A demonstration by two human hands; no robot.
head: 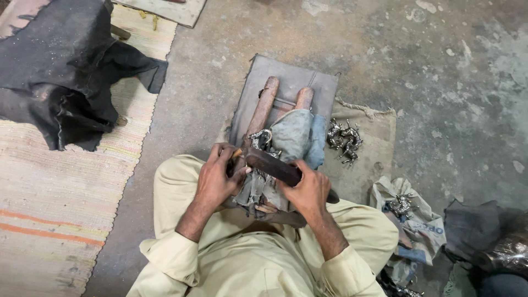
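Seated cross-legged, the person grips a long dark flat file point(275, 166) at each end, left hand point(215, 179) and right hand point(309, 190) both clenched, over a small silvery metal casting point(260, 138) on two cloth-wrapped wooden posts point(264, 104); level, even strokes would likely serve best.

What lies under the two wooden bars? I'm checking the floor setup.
A grey pad lies under the wooden bars, over burlap. Rags and both hands cover their near ends.
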